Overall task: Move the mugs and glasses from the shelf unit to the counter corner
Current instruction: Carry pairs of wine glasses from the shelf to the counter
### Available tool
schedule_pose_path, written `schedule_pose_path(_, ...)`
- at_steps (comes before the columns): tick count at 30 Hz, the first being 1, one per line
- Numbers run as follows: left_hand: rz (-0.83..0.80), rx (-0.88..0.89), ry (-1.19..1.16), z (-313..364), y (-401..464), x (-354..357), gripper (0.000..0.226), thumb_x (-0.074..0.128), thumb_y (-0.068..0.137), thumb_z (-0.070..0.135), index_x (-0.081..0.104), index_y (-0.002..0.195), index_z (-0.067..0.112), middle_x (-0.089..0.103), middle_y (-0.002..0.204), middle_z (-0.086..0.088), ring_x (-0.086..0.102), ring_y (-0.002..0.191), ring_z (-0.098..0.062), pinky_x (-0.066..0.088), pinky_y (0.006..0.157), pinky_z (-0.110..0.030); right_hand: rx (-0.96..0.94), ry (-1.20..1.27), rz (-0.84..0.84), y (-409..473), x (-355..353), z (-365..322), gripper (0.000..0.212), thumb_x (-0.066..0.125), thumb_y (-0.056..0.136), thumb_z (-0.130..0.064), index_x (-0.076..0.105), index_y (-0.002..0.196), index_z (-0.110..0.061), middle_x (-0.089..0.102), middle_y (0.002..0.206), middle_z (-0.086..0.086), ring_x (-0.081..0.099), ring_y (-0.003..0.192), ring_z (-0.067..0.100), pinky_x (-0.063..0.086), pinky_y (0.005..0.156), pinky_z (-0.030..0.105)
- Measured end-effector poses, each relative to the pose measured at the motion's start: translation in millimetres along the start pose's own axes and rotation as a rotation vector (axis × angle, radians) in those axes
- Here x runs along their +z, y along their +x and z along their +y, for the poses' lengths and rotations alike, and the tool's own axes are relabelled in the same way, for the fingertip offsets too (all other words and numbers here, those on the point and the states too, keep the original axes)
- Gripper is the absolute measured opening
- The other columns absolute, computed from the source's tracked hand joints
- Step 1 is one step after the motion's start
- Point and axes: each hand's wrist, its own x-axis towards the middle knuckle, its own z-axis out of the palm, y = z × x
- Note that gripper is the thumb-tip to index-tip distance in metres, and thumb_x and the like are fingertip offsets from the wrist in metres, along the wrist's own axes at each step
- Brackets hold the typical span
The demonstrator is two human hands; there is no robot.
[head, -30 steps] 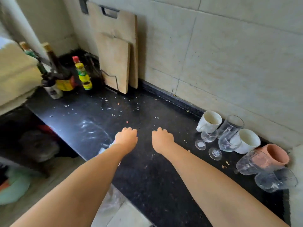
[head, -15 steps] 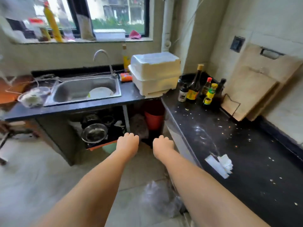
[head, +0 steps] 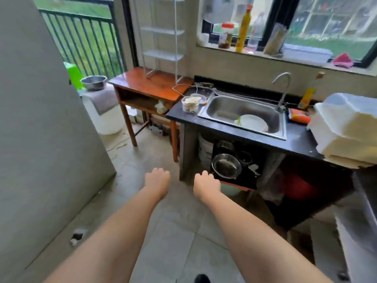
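No mug or glass shows in this view. The white wire shelf unit (head: 162,56) stands on a reddish wooden table (head: 142,82) at the back, and the shelves I can see look bare. My left hand (head: 157,180) and my right hand (head: 206,185) are stretched out side by side over the tiled floor, palms down, fingers loosely curled, holding nothing. Both are well short of the shelf unit. The counter corner is out of view to the right.
A black counter (head: 224,133) with a steel sink (head: 234,107) holding a white plate (head: 254,123) runs to the right. A white foam box (head: 346,129) sits at its right end. A grey panel (head: 40,119) fills the left side. Bowls sit under the sink.
The view has swung left, from the counter with mugs and glasses, past the sink, to face the shelf unit and wooden table. Both hands stay empty and held out in front.
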Motion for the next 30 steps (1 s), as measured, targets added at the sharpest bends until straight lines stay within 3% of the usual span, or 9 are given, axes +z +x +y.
schedule_pose_path(7, -0.075, -0.194, -0.062, -91, 51, 22, 0.024, 0.041, 0.096, 0.014, 0.052, 0.117, 0.009, 0.054, 0.124, -0.013, 0.049, 0.119, -0.03, 0.046, 0.087, -0.041, -0.194, -0.05, -0.009, 97, -6, -81, 0.034, 0.045, 0.094, -0.013, 0.047, 0.127, -0.008, 0.045, 0.129, 0.014, 0.046, 0.12, 0.034, 0.042, 0.091, 0.042)
schedule_pose_path(16, -0.02, -0.276, -0.158, -156, 179, -6, 0.024, 0.04, 0.096, 0.013, 0.055, 0.115, 0.01, 0.056, 0.123, -0.012, 0.052, 0.116, -0.03, 0.045, 0.087, -0.037, -0.302, -0.155, -0.001, 242, -56, -137, 0.03, 0.045, 0.094, -0.015, 0.049, 0.124, -0.008, 0.048, 0.126, 0.015, 0.05, 0.115, 0.035, 0.045, 0.09, 0.045)
schedule_pose_path(24, 0.017, -0.234, -0.149, -254, 295, -27, 0.026, 0.041, 0.097, 0.015, 0.055, 0.117, 0.009, 0.056, 0.12, -0.012, 0.054, 0.113, -0.03, 0.049, 0.084, -0.041, -0.259, -0.166, 0.06, 360, -110, -206, 0.031, 0.051, 0.093, -0.016, 0.05, 0.123, -0.009, 0.049, 0.124, 0.015, 0.052, 0.112, 0.034, 0.046, 0.086, 0.042)
schedule_pose_path(30, 0.13, -0.083, -0.129, -338, 400, -74, 0.025, 0.041, 0.096, 0.016, 0.059, 0.113, 0.012, 0.06, 0.113, -0.011, 0.056, 0.105, -0.028, 0.051, 0.08, -0.038, -0.11, -0.047, 0.128, 448, -164, -270, 0.03, 0.047, 0.094, -0.013, 0.05, 0.123, -0.01, 0.047, 0.127, 0.014, 0.051, 0.115, 0.035, 0.045, 0.088, 0.044)
